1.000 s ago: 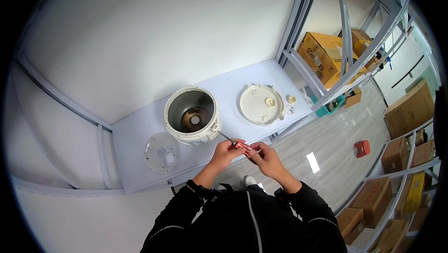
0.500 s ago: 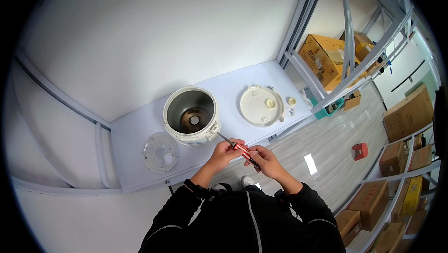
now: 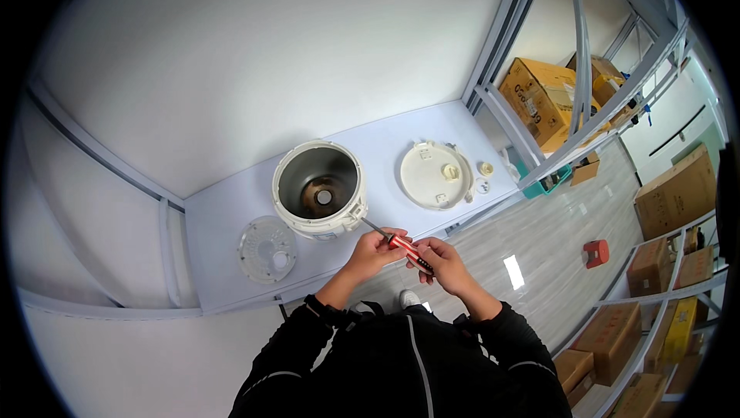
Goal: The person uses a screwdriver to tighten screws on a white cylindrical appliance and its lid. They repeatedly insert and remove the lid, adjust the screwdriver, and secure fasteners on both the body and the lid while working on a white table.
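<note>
Between my hands is a screwdriver [image 3: 406, 247] with a red, white and black handle. My left hand [image 3: 371, 256] is closed around the front of the handle near the shaft, and my right hand [image 3: 447, 266] grips its rear part. The shaft points up and left to the side of a white rice cooker body [image 3: 325, 227]; whether its tip sits in a screw is too small to tell. Inside, the cooker's grey well has a brown-stained bottom with a round piece in the middle. A round white lid part [image 3: 420, 180] lies to the right of the cooker.
A clear round plate [image 3: 258, 252] lies left of the cooker on the white table [image 3: 385, 140]. Two small round parts, a cream cap [image 3: 486, 168] and a whitish disc [image 3: 482, 186], lie near the right edge. Metal posts, shelves with cardboard boxes [image 3: 613, 329] and a red stool [image 3: 596, 254] stand to the right.
Both hands stay on the screwdriver, whose handle sits slightly farther right in the picture. My right hand's fingers have shifted a little on the handle. The whole view has moved slightly.
</note>
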{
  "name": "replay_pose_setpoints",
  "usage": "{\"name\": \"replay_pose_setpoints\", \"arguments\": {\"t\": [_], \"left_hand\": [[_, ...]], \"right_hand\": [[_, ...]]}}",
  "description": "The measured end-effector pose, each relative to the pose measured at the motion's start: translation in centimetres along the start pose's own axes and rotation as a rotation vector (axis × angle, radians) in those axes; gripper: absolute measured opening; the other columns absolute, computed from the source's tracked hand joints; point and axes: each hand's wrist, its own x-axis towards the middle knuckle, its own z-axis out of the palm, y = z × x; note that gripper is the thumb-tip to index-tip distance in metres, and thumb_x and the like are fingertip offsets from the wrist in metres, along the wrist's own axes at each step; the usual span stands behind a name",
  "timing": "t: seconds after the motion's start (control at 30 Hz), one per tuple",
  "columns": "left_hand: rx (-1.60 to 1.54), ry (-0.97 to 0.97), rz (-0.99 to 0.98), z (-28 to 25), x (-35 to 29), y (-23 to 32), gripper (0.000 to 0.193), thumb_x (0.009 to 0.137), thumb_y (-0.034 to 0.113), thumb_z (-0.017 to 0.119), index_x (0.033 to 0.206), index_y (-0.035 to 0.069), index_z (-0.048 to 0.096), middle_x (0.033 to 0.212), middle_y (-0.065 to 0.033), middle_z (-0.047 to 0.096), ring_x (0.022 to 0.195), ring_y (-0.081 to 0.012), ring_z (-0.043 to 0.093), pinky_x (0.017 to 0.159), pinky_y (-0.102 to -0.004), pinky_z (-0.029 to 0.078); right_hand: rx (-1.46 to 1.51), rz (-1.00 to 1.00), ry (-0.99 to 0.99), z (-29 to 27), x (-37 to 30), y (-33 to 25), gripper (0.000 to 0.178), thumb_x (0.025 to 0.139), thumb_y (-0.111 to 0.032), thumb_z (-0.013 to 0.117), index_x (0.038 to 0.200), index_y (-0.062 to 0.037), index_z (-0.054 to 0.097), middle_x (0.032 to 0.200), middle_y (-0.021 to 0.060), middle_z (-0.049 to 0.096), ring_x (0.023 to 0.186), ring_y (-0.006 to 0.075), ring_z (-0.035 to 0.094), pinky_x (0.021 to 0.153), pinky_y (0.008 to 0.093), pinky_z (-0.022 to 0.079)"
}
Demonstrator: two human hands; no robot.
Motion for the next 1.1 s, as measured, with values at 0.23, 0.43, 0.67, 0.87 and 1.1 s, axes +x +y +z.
{"name": "replay_pose_setpoints", "arguments": {"t": [0.23,0.43,0.67,0.87,1.1], "left_hand": [[0.123,0.045,-0.065,-0.7,0.0,-0.3,0.028,0.098,0.005,0.079,0.123,-0.001,0.069,0.112,-0.0075,0.075,0.104,-0.0145,0.072,0.096,-0.0316,0.060],[0.124,0.062,-0.077,-0.1,0.4,0.4,0.025,0.100,0.007,0.076,0.121,-0.004,0.068,0.110,-0.0085,0.074,0.102,-0.0151,0.072,0.094,-0.0318,0.061],[-0.010,-0.022,-0.036,0.0,0.1,0.3,0.032,0.101,0.004,0.073,0.132,-0.002,0.063,0.119,-0.0083,0.072,0.110,-0.0152,0.070,0.099,-0.0328,0.059],[0.106,-0.029,-0.078,-1.4,-0.1,-0.8,0.033,0.101,0.004,0.074,0.132,-0.001,0.063,0.119,-0.0068,0.072,0.111,-0.0135,0.070,0.098,-0.0303,0.058],[0.156,0.012,-0.101,-1.3,-1.1,-0.2,0.031,0.103,0.010,0.075,0.130,-0.002,0.068,0.116,-0.0073,0.074,0.107,-0.0130,0.071,0.094,-0.0293,0.058]], "right_hand": [[-0.566,-0.464,0.158,1.6,-0.6,0.4,0.030,0.100,-0.018,0.076,0.124,-0.0019,0.068,0.104,0.0123,0.074,0.080,0.0228,0.072,0.067,0.0314,0.057],[-0.799,-0.890,0.235,2.0,-0.7,0.2,0.037,0.091,-0.010,0.083,0.125,-0.0021,0.069,0.107,0.0159,0.072,0.087,0.0283,0.073,0.072,0.0348,0.058],[-0.264,-0.201,0.123,1.6,-0.8,0.1,0.032,0.104,-0.019,0.074,0.129,-0.0007,0.065,0.095,0.0100,0.073,0.081,0.0188,0.070,0.069,0.0318,0.055],[-0.540,-0.498,0.133,1.4,-0.3,2.1,0.038,0.100,-0.022,0.077,0.131,-0.0037,0.064,0.090,0.0124,0.073,0.078,0.0264,0.072,0.072,0.0384,0.056],[-0.885,-0.437,0.155,3.1,-1.4,0.1,0.050,0.090,-0.017,0.079,0.136,-0.0065,0.062,0.103,0.0199,0.075,0.094,0.0453,0.073,0.081,0.0497,0.059]]}}
